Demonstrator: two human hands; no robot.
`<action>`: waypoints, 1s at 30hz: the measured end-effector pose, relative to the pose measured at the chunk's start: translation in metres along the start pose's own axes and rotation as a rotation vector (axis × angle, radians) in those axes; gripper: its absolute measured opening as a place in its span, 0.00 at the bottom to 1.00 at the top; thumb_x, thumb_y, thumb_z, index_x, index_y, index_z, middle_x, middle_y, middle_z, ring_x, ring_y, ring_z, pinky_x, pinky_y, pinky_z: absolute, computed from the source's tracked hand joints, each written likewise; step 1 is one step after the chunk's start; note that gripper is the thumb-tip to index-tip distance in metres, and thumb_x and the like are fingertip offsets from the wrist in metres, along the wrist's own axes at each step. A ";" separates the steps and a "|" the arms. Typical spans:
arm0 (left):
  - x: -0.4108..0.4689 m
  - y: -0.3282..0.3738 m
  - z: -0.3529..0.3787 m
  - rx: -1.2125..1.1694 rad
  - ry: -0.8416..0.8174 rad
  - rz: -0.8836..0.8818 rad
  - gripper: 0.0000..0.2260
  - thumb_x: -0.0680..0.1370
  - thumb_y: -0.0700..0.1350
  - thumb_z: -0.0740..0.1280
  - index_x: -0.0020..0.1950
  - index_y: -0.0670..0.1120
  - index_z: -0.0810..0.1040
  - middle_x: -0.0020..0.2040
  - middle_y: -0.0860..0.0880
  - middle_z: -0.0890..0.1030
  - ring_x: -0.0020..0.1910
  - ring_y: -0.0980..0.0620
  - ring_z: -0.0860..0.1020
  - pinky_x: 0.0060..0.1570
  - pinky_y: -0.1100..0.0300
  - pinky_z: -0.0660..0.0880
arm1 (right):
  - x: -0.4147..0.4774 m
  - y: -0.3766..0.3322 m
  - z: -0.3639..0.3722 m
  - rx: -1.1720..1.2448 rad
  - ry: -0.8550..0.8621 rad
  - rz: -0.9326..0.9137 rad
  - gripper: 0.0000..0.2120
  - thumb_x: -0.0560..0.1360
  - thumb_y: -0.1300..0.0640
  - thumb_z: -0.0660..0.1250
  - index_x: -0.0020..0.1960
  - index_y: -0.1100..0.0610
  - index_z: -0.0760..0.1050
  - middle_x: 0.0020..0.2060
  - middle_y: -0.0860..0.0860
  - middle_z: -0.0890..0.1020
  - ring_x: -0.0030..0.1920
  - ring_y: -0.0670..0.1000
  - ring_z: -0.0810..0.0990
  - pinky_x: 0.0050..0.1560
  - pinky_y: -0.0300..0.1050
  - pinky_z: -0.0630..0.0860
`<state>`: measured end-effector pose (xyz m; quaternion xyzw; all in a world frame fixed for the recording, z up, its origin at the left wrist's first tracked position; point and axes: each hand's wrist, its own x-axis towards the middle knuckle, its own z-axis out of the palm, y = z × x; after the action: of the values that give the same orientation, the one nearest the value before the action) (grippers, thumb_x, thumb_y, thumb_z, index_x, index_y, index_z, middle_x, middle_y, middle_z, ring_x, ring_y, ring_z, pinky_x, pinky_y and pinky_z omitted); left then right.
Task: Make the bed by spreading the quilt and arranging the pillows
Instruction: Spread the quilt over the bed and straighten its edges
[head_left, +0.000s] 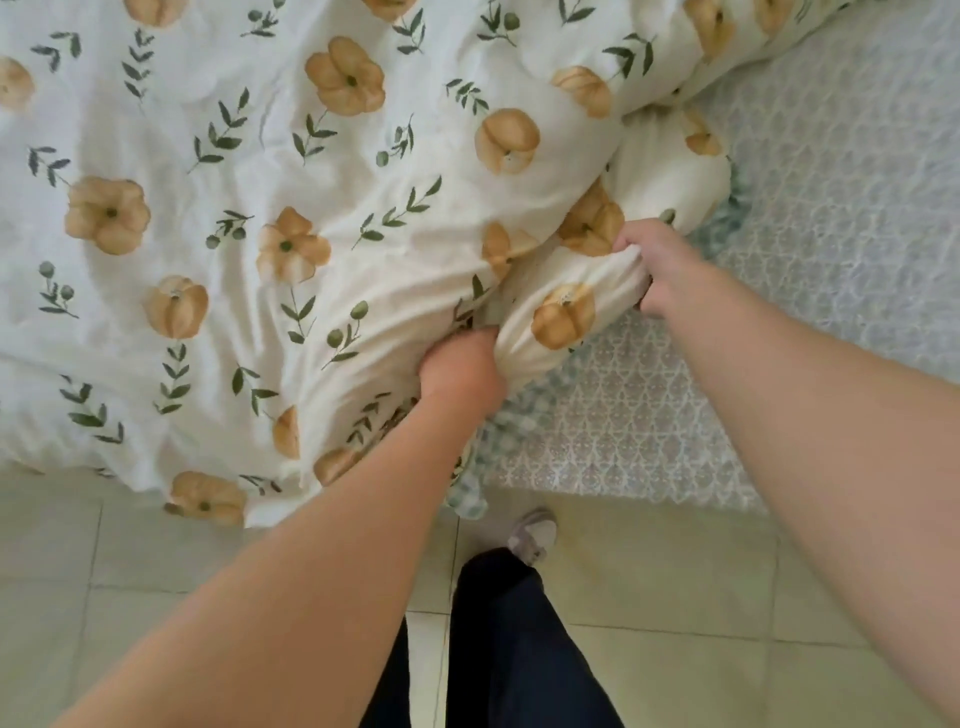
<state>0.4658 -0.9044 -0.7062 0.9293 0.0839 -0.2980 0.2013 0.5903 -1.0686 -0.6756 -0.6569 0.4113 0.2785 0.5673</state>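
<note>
The quilt (234, 171), white with orange flowers and green leaves, is lying over the left part of the bed and is hanging a little over its near edge. The right border of the quilt is gathered into a thick roll close to the near edge, and both hands are holding this roll. The left hand (460, 371) is gripping the nearer end, with its fingers curled tightly into the cloth. The right hand (662, 270) is gripping the farther end, and its fingers are curled round the roll and are mostly hidden under it. One printed flower is lying between the two hands. A pale patterned sheet (831, 208) is showing on the right part of the bed. Below the near edge, a leg in dark trousers (514, 649) and a light shoe (535, 535) are standing on the tiled floor (675, 582).
</note>
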 end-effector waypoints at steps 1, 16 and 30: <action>-0.005 0.008 0.006 0.009 -0.009 -0.001 0.19 0.72 0.41 0.65 0.63 0.52 0.73 0.47 0.49 0.78 0.42 0.47 0.75 0.37 0.56 0.70 | -0.003 0.005 -0.008 0.003 -0.008 0.006 0.07 0.66 0.65 0.60 0.35 0.55 0.63 0.34 0.51 0.70 0.33 0.51 0.74 0.34 0.39 0.74; -0.118 0.059 0.106 0.117 -0.125 0.209 0.19 0.70 0.41 0.64 0.60 0.54 0.73 0.48 0.51 0.79 0.47 0.46 0.78 0.32 0.59 0.64 | -0.041 0.162 -0.153 0.197 0.061 0.113 0.16 0.59 0.65 0.61 0.47 0.59 0.74 0.48 0.56 0.78 0.50 0.58 0.78 0.58 0.54 0.76; -0.214 0.074 0.157 0.177 0.427 0.473 0.19 0.66 0.32 0.62 0.54 0.47 0.75 0.45 0.48 0.76 0.44 0.43 0.73 0.44 0.54 0.61 | -0.147 0.311 -0.226 0.623 0.702 -0.285 0.16 0.56 0.68 0.69 0.43 0.57 0.75 0.42 0.48 0.83 0.35 0.40 0.83 0.32 0.34 0.78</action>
<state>0.2316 -1.0455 -0.6735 0.9784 -0.1202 -0.0476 0.1611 0.2267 -1.2616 -0.6682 -0.5598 0.5473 -0.1766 0.5966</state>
